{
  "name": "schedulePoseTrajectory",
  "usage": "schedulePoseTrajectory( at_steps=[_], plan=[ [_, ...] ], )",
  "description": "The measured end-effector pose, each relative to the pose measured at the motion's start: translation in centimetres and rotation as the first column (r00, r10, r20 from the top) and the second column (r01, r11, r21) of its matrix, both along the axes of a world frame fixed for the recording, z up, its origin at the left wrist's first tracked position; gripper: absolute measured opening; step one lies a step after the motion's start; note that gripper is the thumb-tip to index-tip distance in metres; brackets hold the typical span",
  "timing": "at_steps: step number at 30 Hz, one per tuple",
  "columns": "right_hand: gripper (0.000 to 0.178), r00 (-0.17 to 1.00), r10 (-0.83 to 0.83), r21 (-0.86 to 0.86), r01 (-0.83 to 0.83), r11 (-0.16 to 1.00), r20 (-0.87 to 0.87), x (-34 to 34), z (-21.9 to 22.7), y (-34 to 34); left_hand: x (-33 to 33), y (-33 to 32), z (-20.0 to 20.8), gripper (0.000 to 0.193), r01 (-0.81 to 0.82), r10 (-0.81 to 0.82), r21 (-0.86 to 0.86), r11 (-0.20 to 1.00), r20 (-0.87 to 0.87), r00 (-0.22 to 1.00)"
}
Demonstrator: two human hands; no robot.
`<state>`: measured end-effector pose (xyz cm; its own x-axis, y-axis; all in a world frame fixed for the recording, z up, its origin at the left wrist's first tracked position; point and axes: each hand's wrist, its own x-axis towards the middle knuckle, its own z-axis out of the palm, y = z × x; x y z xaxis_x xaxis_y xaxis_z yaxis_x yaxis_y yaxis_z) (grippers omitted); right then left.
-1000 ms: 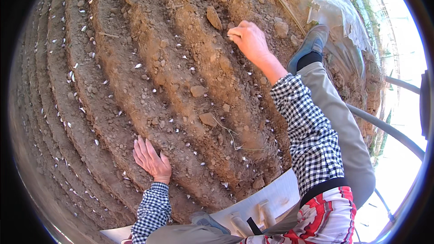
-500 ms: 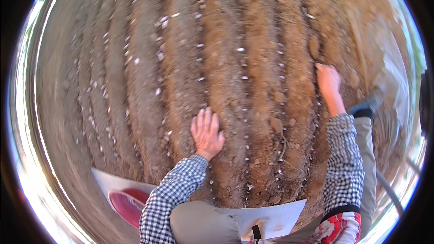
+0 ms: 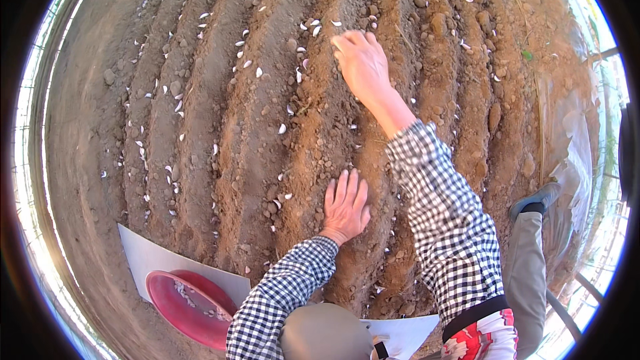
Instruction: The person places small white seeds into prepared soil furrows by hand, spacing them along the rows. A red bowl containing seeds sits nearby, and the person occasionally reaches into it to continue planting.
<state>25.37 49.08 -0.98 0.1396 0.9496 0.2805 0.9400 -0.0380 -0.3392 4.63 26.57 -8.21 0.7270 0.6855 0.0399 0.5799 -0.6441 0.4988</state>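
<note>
Red and shallow, a bowl [image 3: 167, 303] sits at the lower left on a pale flat board [image 3: 137, 253], with a few garlic cloves [image 3: 183, 291] in it, well apart from both hands. Above it, brown furrowed soil [image 3: 207, 87] runs away from the person, with many more white cloves strewn along its grooves.

Left of centre, a loose cluster of cloves [image 3: 299, 75] lies in a groove. It is to the left of the right hand and a little nearer the body than that hand's fingertips; the left hand is much farther from it. Lower in that groove, a lone clove [image 3: 282, 129] rests with its long axis roughly along the furrow, up and to the left of the left hand.

The left hand [image 3: 345, 208] lies palm down on the soil, fingers somewhat spread, holding nothing that shows. Reaching farther out, the right hand [image 3: 362, 65] has its fingers bent and gathered, the tips blurred; I cannot tell whether they pinch a clove. Just beyond those tips lies another clove [image 3: 336, 24], its long axis roughly crosswise to the furrow. Far right are a shoe [image 3: 535, 200] and torn plastic sheeting [image 3: 575, 150].
</note>
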Motion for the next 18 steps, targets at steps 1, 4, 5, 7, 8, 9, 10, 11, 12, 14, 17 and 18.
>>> schedulePoseTrajectory(
  at_steps=[1,4,5,7,8,9,10,11,12,14,17,18],
  plan=[
    [0.029,0.998,-0.031,-0.011,0.032,0.999,0.059,-0.2,0.0,1.9,0.0,0.0,0.0,0.077,0.001,-0.001,0.000,1.000,0.007,1.000],
    [0.036,0.974,-0.110,-0.086,0.129,0.988,0.196,-1.3,-0.5,6.2,0.0,0.1,-0.3,0.072,0.012,-0.012,0.004,1.000,0.036,0.999],
    [0.038,0.971,-0.117,-0.142,0.148,0.979,0.207,-2.0,-0.5,7.3,-0.2,0.2,-0.1,0.070,0.008,-0.008,-0.008,1.000,0.046,0.999],
    [0.035,0.965,-0.083,-0.232,0.143,0.962,0.250,-1.6,-1.3,9.1,-0.2,0.4,0.1,0.070,0.028,-0.028,-0.001,1.000,0.033,0.999],
    [0.031,0.973,-0.056,-0.246,0.112,0.963,0.223,-1.6,-1.7,9.4,-0.3,0.3,0.1,0.070,0.044,-0.044,0.016,0.999,0.004,0.999],
    [0.028,0.980,-0.035,-0.259,0.086,0.962,0.196,-1.6,-2.0,9.7,-0.3,0.3,0.2,0.067,0.048,-0.048,0.002,0.999,-0.002,0.999],
    [0.026,0.985,-0.020,-0.269,0.066,0.961,0.169,-1.6,-2.3,10.1,-0.6,0.0,-1.5,0.065,0.020,-0.020,0.004,1.000,0.040,0.999],
    [0.023,0.995,-0.043,-0.190,0.060,0.980,0.088,-1.1,-4.0,10.3,-0.1,-0.1,-1.9,0.064,-0.007,0.002,0.072,0.997,0.059,0.998],
    [0.022,0.996,-0.081,-0.119,0.085,0.989,0.039,0.4,-5.8,10.1,0.7,-0.7,-2.0,0.065,-0.029,0.034,-0.034,0.999,0.150,0.988],
    [0.019,0.996,0.051,0.055,-0.055,0.997,0.073,-0.7,-5.3,9.8,-0.2,-0.9,-2.3,0.065,-0.109,0.186,-0.307,0.945,0.232,0.955],
    [0.016,0.972,-0.028,-0.041,0.039,0.998,0.232,1.1,-4.5,8.9,-0.1,-1.2,-2.8,0.060,-0.071,0.126,-0.359,0.931,0.132,0.983],
    [0.015,0.968,-0.061,-0.094,0.086,0.992,0.245,0.8,-4.4,8.7,-0.8,-0.4,-2.2,0.058,0.030,-0.035,-0.108,0.994,-0.042,0.999]
  ],
)
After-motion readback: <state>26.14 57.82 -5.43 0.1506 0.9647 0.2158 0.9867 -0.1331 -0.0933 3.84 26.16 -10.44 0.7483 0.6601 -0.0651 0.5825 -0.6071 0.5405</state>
